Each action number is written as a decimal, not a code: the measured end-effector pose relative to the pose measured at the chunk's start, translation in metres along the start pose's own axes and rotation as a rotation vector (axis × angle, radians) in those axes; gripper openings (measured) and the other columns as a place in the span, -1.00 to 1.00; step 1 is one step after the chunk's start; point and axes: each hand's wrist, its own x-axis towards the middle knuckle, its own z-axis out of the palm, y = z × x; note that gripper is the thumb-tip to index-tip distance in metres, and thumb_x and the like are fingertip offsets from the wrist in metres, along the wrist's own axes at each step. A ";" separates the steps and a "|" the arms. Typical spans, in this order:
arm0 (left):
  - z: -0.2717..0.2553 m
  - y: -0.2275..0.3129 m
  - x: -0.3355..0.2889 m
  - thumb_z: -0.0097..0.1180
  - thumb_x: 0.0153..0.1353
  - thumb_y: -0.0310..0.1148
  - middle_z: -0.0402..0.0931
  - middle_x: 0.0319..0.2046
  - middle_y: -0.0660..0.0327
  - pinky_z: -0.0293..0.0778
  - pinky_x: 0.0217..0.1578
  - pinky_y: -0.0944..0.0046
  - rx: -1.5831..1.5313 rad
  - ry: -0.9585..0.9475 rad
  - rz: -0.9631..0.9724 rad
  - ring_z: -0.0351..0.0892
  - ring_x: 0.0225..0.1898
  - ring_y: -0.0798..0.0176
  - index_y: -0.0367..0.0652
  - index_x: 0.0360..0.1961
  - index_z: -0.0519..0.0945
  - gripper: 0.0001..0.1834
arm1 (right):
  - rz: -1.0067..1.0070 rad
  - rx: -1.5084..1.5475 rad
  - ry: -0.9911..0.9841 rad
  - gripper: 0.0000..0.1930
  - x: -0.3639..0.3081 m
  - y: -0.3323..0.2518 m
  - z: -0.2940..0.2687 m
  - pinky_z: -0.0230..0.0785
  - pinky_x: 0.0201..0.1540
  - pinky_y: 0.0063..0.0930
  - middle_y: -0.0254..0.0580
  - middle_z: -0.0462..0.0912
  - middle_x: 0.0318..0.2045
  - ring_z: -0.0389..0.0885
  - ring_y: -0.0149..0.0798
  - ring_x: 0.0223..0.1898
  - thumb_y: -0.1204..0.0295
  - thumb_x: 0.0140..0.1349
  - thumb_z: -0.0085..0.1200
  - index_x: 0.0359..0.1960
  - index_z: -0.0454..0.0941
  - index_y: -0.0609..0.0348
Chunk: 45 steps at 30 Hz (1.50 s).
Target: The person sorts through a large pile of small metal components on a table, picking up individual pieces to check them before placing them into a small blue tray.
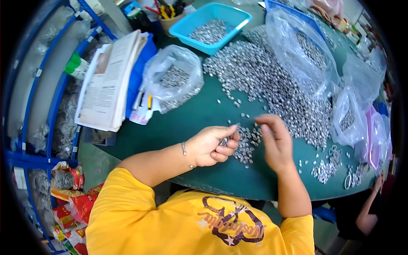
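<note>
My left hand (pixel 214 145) is curled closed in a loose fist around several small silver metal pieces (pixel 224 141), its thumb resting on top. To its right, above a small spread of the same pieces (pixel 243 146), is my right hand (pixel 277 142). Its fingers are bent and its thumb and forefinger come close together; whatever is between them is too small to make out. A large heap of silver metal pieces (pixel 272 80) covers the green table (pixel 170 127) just beyond both hands.
A turquoise basin (pixel 229 40) and an open plastic bag (pixel 172 76) hold more pieces. Papers (pixel 106 85) stand at the left, beside a blue shelf rack (pixel 42 76). Strung pieces (pixel 327 165) and plastic bags (pixel 348 114) lie right. Another person's arm (pixel 369 208) shows at the lower right.
</note>
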 end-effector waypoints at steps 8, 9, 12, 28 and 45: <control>0.018 0.113 -0.048 -0.17 0.25 -0.41 0.22 -0.60 0.32 0.19 -0.61 0.49 0.192 0.333 1.268 0.18 -0.61 0.45 -0.21 -0.19 0.39 -0.83 | -0.053 -0.169 0.118 -0.92 0.000 -0.006 -0.018 0.34 -0.28 -0.49 -0.11 0.54 -0.45 0.53 -0.19 -0.38 0.64 0.06 -0.04 -0.40 0.48 0.30; 0.008 0.124 -0.045 -0.16 0.23 -0.43 0.28 -0.57 0.30 0.28 -0.53 0.44 0.240 0.416 1.308 0.24 -0.57 0.42 -0.22 -0.17 0.38 -0.82 | -0.083 -0.166 0.140 -0.92 0.002 -0.006 -0.020 0.34 -0.29 -0.49 -0.11 0.54 -0.45 0.53 -0.19 -0.38 0.64 0.05 -0.04 -0.41 0.48 0.30; -0.038 0.143 -0.040 -0.12 0.13 -0.57 0.48 -0.32 0.12 0.36 -0.15 0.33 0.514 0.630 1.288 0.47 -0.23 0.24 -0.30 -0.20 0.42 -0.80 | -0.070 -0.176 0.167 -0.93 0.008 -0.007 -0.022 0.34 -0.34 -0.50 -0.12 0.53 -0.45 0.53 -0.19 -0.40 0.64 0.04 -0.03 -0.43 0.49 0.30; 0.004 0.007 0.013 0.14 -0.10 -0.60 0.42 -0.45 0.15 0.40 -0.35 0.27 1.936 0.099 1.119 0.45 -0.37 0.11 -0.24 -0.45 0.52 -0.87 | -0.155 -0.423 -0.368 -0.93 -0.008 0.009 -0.020 0.35 -0.31 -0.34 -0.20 0.46 -0.51 0.45 -0.13 -0.37 0.56 -0.13 0.11 -0.54 0.53 0.18; 0.005 -0.004 0.030 0.17 -0.12 -0.57 0.37 -0.53 0.10 0.38 -0.41 0.25 1.963 0.186 1.099 0.42 -0.43 0.07 -0.22 -0.52 0.49 -0.89 | -0.219 -0.523 -0.179 -0.92 -0.007 0.024 0.007 0.32 -0.37 -0.32 -0.23 0.48 -0.51 0.46 -0.17 -0.39 0.43 -0.16 0.11 -0.55 0.55 0.08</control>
